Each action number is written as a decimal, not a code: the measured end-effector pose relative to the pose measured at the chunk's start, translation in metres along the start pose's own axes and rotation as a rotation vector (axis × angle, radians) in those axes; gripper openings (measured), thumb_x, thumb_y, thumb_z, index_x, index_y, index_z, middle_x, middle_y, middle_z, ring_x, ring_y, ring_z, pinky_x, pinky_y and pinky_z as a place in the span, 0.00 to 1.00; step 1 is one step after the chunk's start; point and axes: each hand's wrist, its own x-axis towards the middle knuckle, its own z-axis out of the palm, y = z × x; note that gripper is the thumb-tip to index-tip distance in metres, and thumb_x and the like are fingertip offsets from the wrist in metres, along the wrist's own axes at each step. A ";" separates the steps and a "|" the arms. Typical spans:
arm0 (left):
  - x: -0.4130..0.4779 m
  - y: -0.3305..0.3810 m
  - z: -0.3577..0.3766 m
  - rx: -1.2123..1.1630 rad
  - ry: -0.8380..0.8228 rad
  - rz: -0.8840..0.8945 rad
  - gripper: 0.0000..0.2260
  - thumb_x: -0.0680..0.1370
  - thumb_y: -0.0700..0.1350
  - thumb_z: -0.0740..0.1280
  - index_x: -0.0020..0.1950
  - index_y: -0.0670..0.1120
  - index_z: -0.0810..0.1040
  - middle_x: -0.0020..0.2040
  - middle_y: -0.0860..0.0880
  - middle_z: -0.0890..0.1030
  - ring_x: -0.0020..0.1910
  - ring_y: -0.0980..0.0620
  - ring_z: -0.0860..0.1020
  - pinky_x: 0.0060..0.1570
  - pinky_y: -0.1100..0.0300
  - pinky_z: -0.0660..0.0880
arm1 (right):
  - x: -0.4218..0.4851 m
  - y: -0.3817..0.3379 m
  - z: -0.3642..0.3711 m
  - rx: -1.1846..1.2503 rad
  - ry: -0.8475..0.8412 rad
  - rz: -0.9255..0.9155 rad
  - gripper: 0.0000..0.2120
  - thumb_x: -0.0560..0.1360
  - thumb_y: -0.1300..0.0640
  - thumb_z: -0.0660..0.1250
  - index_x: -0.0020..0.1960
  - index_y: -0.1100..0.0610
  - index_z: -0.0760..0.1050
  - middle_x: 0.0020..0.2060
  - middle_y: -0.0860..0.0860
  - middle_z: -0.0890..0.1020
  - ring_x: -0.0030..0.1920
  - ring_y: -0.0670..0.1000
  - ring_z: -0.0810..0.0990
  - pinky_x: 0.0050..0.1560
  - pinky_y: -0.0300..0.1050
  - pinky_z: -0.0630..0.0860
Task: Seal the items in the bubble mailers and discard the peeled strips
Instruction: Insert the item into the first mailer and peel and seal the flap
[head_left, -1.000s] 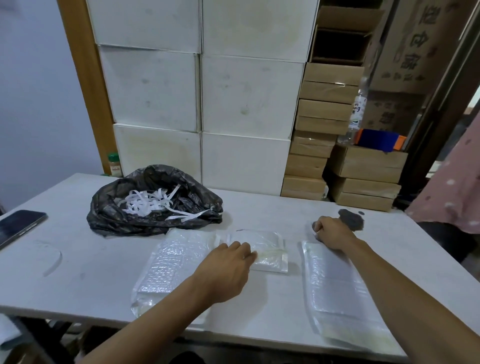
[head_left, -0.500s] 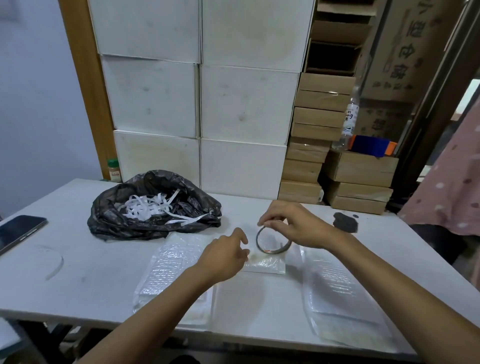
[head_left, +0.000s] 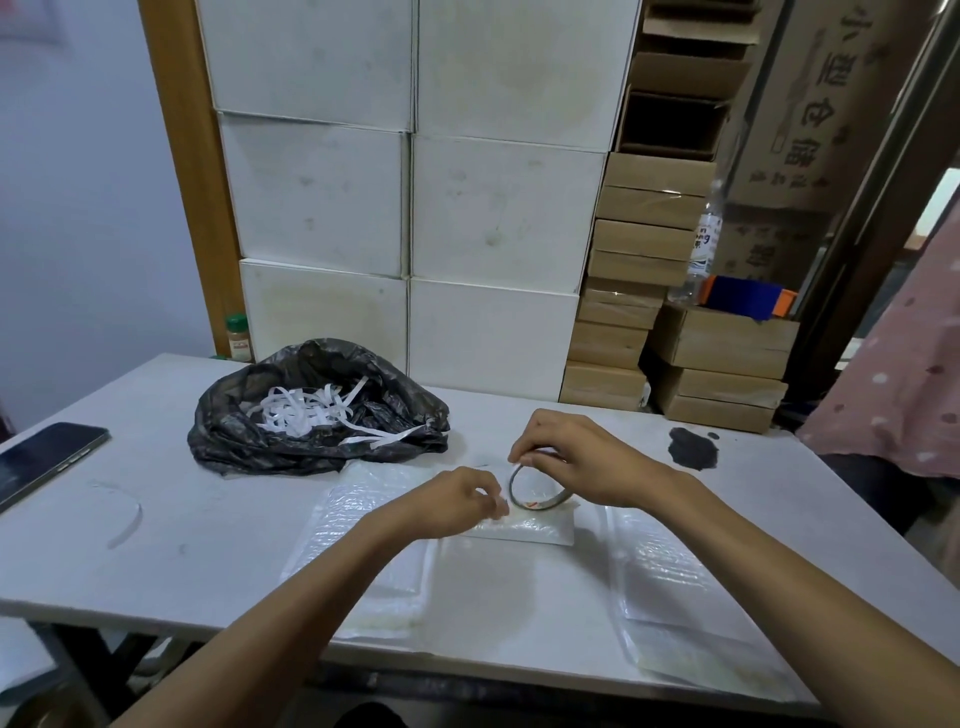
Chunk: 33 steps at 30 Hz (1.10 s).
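A clear bubble mailer (head_left: 363, 525) lies flat in front of me on the white table (head_left: 171, 519), its folded flap (head_left: 524, 530) pointing right. My right hand (head_left: 582, 457) holds a thin grey tape ring (head_left: 535, 488) upright just above that flap. My left hand (head_left: 457, 501) pinches at the ring's left side with thumb and forefinger; whether it grips a strip end is too small to tell. A second bubble mailer (head_left: 680, 597) lies at the right, under my right forearm. A black plastic bag (head_left: 317, 415) holding several white peeled strips (head_left: 306, 408) sits at the back left.
A dark phone (head_left: 47, 457) lies at the table's left edge. A black smudge (head_left: 693, 447) marks the table at the right. White boxes (head_left: 410, 208) and brown cartons (head_left: 644, 291) are stacked behind. A person in pink dotted cloth (head_left: 904, 395) stands at far right.
My right hand left the right mailer's top, picked up the tape ring and carried it left over the flap. My left hand lifted off the flap and closed in on the ring.
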 end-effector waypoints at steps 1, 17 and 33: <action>0.001 -0.001 -0.001 -0.046 -0.006 -0.004 0.06 0.76 0.49 0.65 0.43 0.50 0.80 0.50 0.50 0.84 0.53 0.51 0.82 0.61 0.52 0.76 | 0.001 -0.001 -0.001 -0.008 -0.006 0.002 0.08 0.80 0.58 0.64 0.54 0.53 0.81 0.48 0.48 0.78 0.47 0.43 0.76 0.47 0.28 0.69; 0.016 0.011 -0.010 -0.031 -0.044 -0.186 0.11 0.79 0.45 0.63 0.41 0.44 0.81 0.47 0.49 0.85 0.38 0.55 0.78 0.37 0.63 0.67 | -0.009 0.017 0.024 -0.515 -0.125 -0.067 0.13 0.80 0.55 0.60 0.61 0.46 0.78 0.52 0.49 0.75 0.43 0.55 0.78 0.37 0.45 0.66; 0.032 0.006 0.010 0.281 0.059 -0.191 0.13 0.73 0.46 0.66 0.27 0.48 0.74 0.27 0.50 0.71 0.25 0.52 0.68 0.26 0.63 0.65 | -0.021 0.028 0.057 -0.633 -0.168 -0.038 0.04 0.74 0.58 0.64 0.40 0.54 0.74 0.40 0.51 0.70 0.25 0.56 0.67 0.26 0.45 0.58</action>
